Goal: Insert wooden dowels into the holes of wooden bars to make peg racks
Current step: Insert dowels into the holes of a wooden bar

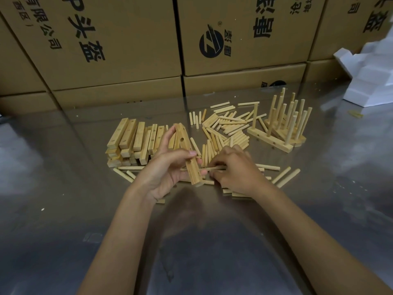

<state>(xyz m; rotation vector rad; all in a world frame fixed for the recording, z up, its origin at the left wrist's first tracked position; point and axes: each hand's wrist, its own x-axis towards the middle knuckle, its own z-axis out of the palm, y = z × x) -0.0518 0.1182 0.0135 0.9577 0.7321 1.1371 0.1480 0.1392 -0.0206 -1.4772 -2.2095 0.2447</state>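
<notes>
Both forearms reach out over the steel table. Left hand grips a bar, fingers curled round it, tilting it on end so its holes face the right hand — which pinches a dowel level with the bar's lower end, seemingly lined up for a hole. Spare bars are stacked just left, loose dowels strewn right, both within easy reach; finished racks stand farther right, pegs up, out of the way. Cartons behind carry Chinese print — "头盔" and "有限公司" are legible — plus a round black logo. White foam sits at the far right.
</notes>
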